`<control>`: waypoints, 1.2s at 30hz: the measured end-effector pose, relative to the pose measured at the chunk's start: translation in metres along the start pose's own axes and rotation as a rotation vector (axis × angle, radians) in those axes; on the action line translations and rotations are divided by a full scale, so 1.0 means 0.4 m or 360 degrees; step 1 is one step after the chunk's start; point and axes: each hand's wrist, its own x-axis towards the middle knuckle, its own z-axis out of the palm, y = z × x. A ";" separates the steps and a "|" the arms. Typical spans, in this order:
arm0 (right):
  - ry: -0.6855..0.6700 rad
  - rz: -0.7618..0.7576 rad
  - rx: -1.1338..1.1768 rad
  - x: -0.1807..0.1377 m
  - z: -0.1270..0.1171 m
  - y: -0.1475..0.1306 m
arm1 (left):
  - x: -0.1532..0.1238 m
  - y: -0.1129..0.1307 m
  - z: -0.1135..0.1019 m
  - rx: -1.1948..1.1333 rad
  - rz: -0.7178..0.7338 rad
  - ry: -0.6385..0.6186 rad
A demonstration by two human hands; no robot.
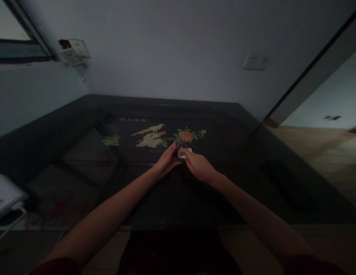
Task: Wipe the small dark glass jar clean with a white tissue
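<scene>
Over the dark tabletop, my left hand [167, 159] is closed around the side of a small, dark, shiny round object [176, 151]. Its exact kind cannot be made out in the dim light. My right hand [202, 166] pinches a crumpled white tissue [183, 156] and presses it into or against the dark object. Fingers of both hands hide part of the object. Just beyond them is a printed picture of a peony [186, 136], with a pale bird [150, 131] to its left.
The glossy black table [220, 198] meets the wall at the back. A white device [7, 194] with a cable stands at the left edge. A dark flat item [288, 185] lies to the right. Wall sockets [256, 62] and a plugged-in adapter [72, 56] are above.
</scene>
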 end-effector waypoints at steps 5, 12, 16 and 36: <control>0.0050 0.0063 -0.0045 -0.002 0.013 -0.014 | -0.003 0.000 0.001 -0.0018 0.0000 0.0019; 0.0037 -0.0118 -0.0529 -0.005 0.006 -0.020 | 0.007 -0.002 -0.004 -0.0095 -0.0035 -0.0011; -0.0038 -0.0148 -0.0632 -0.001 -0.004 -0.019 | 0.010 -0.003 -0.006 -0.0057 -0.0053 -0.0012; 0.0030 -0.0118 -0.0322 0.004 0.011 -0.013 | 0.000 0.008 0.003 -0.0075 -0.0076 0.0027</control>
